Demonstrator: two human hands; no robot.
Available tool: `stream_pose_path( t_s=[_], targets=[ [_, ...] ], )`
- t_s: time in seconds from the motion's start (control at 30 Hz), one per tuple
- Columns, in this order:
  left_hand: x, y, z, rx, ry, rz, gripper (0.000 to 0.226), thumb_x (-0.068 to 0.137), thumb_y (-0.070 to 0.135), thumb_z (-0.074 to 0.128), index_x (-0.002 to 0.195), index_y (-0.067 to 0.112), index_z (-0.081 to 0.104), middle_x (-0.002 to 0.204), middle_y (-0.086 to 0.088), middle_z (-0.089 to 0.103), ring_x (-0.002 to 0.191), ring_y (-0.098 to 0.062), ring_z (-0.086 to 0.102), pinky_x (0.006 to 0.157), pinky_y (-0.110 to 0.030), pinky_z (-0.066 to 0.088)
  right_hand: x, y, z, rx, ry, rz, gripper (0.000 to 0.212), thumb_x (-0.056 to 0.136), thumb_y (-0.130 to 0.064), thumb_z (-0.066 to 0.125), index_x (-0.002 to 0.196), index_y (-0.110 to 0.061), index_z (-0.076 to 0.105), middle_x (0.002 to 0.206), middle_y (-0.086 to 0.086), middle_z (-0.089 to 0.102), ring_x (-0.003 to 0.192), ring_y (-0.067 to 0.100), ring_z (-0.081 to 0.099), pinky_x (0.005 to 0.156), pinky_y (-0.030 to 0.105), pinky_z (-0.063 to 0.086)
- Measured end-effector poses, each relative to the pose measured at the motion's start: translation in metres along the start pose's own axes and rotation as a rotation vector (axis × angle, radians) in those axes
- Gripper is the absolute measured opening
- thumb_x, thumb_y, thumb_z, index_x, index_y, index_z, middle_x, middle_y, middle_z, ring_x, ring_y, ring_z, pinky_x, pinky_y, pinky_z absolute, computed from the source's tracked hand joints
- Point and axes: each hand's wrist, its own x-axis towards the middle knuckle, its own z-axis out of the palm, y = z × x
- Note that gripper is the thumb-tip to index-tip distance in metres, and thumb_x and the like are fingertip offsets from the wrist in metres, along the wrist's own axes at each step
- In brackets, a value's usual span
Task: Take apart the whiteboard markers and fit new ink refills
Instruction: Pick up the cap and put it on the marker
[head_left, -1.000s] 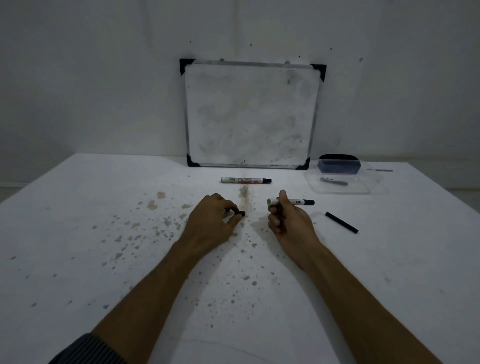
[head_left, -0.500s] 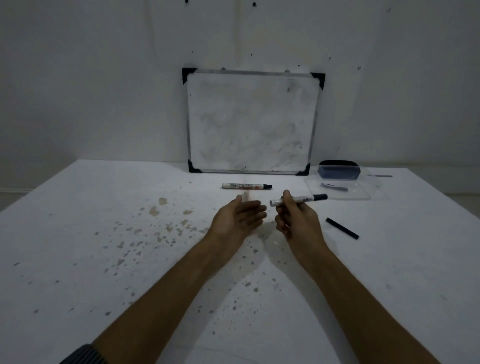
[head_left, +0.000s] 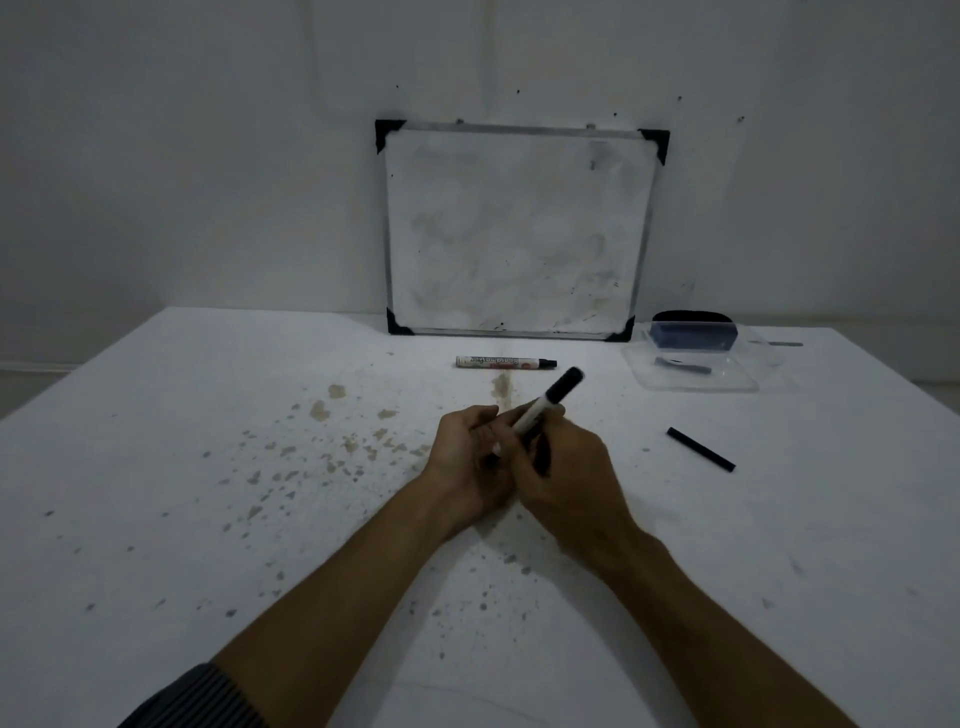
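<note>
Two markers are showing. One marker (head_left: 544, 403) is being held just above the middle of the table (head_left: 208, 467), tilting up and to the right with its black end highest. The right hand (head_left: 569, 467) is gripping the white barrel with curled fingers. The left hand (head_left: 470, 457) is curling its fingers round the lower end and touching the right hand, and that lower end is hiding between the two hands. The second marker (head_left: 506, 362) is lying flat on the table beyond the hands, apart from them. One black refill stick (head_left: 701, 449) is lying on the table to their right. At the far right, one clear tray (head_left: 737, 378) is holding one dark blue block (head_left: 693, 333) and one dark stick (head_left: 681, 365). One whiteboard (head_left: 514, 234) is leaning against the wall behind. Brown spots are dotting the table left of the hands.
</note>
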Motion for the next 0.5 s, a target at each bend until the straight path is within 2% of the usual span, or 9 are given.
stream_pose_path(
  t_s=[0.1,0.2,0.23,0.3,0.37,0.43,0.5],
  targets=[
    [-0.004,-0.001,0.005,0.048,0.003,0.008,0.057,0.102,0.029,0.035,0.124,-0.009,0.071,0.134,-0.024,0.068,0.127,-0.034,0.065,0.113,-0.046,0.045,-0.002,0.001,0.005,-0.036,-0.044,0.062,0.028,0.098,-0.047,0.059,0.097,-0.02,0.065,0.073,-0.004,0.071,0.062,0.01,0.066,0.062,0.031,0.059],
    [-0.005,0.001,0.005,0.136,0.104,0.057,0.048,0.102,0.027,0.043,0.116,-0.005,0.077,0.117,-0.021,0.074,0.097,-0.031,0.073,0.098,-0.043,0.056,0.005,0.003,0.001,0.193,0.094,0.195,0.027,0.097,-0.051,0.058,0.099,-0.024,0.064,0.077,-0.007,0.075,0.066,0.008,0.073,0.062,0.032,0.063],
    [-0.005,0.002,0.006,0.172,0.099,0.065,0.047,0.103,0.027,0.044,0.117,-0.004,0.076,0.114,-0.022,0.074,0.093,-0.031,0.073,0.096,-0.043,0.057,0.007,0.005,-0.001,0.235,0.118,0.225,0.026,0.097,-0.05,0.059,0.099,-0.025,0.063,0.079,-0.01,0.076,0.069,0.006,0.074,0.063,0.03,0.064],
    [-0.008,0.004,0.007,0.24,0.061,0.059,0.047,0.104,0.025,0.044,0.126,-0.007,0.07,0.119,-0.024,0.071,0.101,-0.035,0.071,0.099,-0.046,0.056,0.009,0.009,-0.005,0.275,0.151,0.272,0.022,0.097,-0.048,0.06,0.1,-0.026,0.063,0.083,-0.015,0.077,0.075,0.001,0.074,0.068,0.027,0.064],
    [-0.009,0.005,0.008,0.31,0.017,0.019,0.043,0.105,0.024,0.047,0.128,-0.007,0.067,0.125,-0.027,0.069,0.11,-0.037,0.069,0.099,-0.047,0.057,0.011,0.013,-0.009,0.295,0.188,0.343,0.021,0.097,-0.047,0.06,0.098,-0.027,0.063,0.085,-0.011,0.077,0.08,0.0,0.074,0.072,0.029,0.064],
    [-0.01,0.005,0.007,0.402,0.017,-0.003,0.036,0.105,0.024,0.051,0.116,-0.004,0.071,0.117,-0.024,0.074,0.101,-0.033,0.073,0.093,-0.043,0.059,0.015,0.018,-0.014,0.323,0.214,0.399,0.022,0.098,-0.047,0.06,0.094,-0.025,0.065,0.085,-0.008,0.077,0.081,0.003,0.073,0.076,0.032,0.063],
    [-0.009,0.004,0.006,0.474,0.032,-0.005,0.033,0.106,0.022,0.053,0.113,-0.002,0.074,0.102,-0.019,0.076,0.085,-0.027,0.074,0.08,-0.037,0.062,0.019,0.023,-0.019,0.345,0.216,0.417,0.024,0.098,-0.045,0.061,0.09,-0.022,0.067,0.082,-0.01,0.077,0.079,0.003,0.072,0.078,0.03,0.059]
  ],
)
